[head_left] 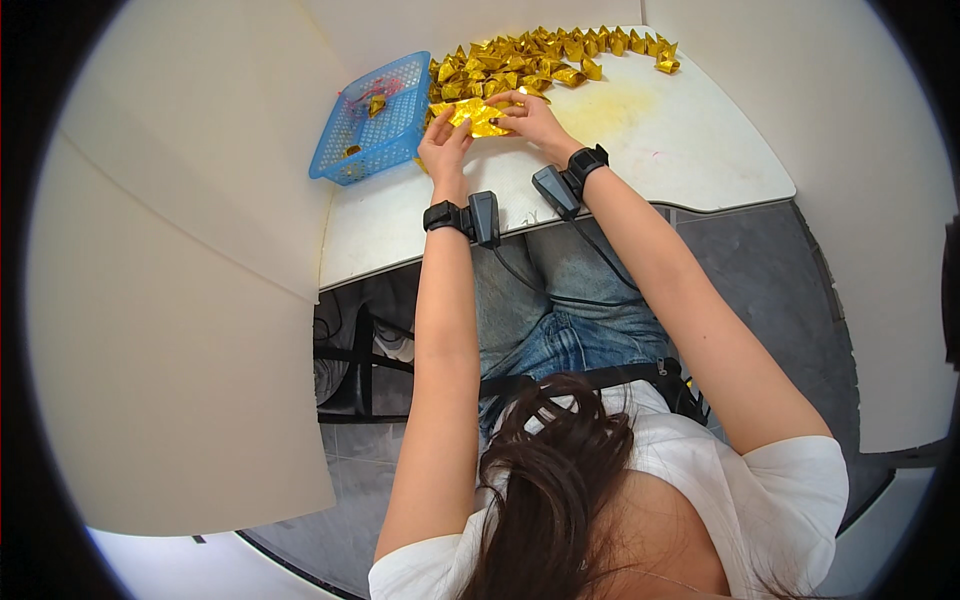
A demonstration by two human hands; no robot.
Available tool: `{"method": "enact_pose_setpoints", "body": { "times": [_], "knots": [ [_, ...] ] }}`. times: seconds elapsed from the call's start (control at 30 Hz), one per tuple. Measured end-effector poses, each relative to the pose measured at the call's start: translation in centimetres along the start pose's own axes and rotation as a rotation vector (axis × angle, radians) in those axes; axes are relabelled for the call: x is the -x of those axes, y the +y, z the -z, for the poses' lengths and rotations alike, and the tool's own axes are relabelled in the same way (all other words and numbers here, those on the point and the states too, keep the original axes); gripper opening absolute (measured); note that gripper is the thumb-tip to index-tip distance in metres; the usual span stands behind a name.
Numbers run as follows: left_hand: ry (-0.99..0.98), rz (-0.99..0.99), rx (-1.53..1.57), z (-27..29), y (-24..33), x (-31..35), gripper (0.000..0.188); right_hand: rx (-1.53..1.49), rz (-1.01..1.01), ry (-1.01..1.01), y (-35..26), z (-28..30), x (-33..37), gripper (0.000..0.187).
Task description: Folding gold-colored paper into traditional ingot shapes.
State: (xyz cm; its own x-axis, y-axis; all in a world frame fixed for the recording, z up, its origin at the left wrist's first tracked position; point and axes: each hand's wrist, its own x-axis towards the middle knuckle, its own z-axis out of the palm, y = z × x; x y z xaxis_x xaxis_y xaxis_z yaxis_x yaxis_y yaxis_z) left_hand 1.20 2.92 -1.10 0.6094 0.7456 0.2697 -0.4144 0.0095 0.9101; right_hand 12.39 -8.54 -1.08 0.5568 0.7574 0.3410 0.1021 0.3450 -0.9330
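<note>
Between my two hands, a shiny sheet of gold foil paper [477, 115] is held above the white table. My left hand [446, 140] pinches its left side, and my right hand [532, 118] grips its right side. The sheet looks creased; its fold lines are too small to make out. Just beyond it lies a heap of folded gold foil ingots [490, 70], and a row of them runs off to the right along the table's back. A blue plastic basket [393, 150] stands left of my left hand with a few gold pieces inside.
The white table [690, 165] has a curved right edge and a pale yellow stain. White partition walls [170, 260] rise at the left, back and right. Wrist-worn devices [484, 218] sit on both my wrists, with black cables hanging over my lap.
</note>
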Motion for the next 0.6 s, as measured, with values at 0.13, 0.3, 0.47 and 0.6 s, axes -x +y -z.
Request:
{"method": "enact_pose_setpoints", "body": {
  "times": [0.13,0.3,0.47,0.6],
  "knots": [
    [0.006,-0.021,-0.034,-0.5,0.0,0.4,0.064,0.034,0.005,-0.012,-0.1,0.3,0.1,0.033],
    [0.051,-0.031,-0.043,-0.6,0.1,0.6,0.078,0.016,0.022,0.013,-0.3,-0.1,0.5,0.034],
    [-0.007,0.037,-0.025,-0.1,-0.5,-0.4,0.051,0.013,0.046,0.004,-0.1,-0.1,0.1,0.034],
    [-0.026,0.032,-0.027,0.1,-0.6,-0.8,0.032,0.084,0.046,0.049,0.5,0.0,-0.2,0.031]
  ]
}}
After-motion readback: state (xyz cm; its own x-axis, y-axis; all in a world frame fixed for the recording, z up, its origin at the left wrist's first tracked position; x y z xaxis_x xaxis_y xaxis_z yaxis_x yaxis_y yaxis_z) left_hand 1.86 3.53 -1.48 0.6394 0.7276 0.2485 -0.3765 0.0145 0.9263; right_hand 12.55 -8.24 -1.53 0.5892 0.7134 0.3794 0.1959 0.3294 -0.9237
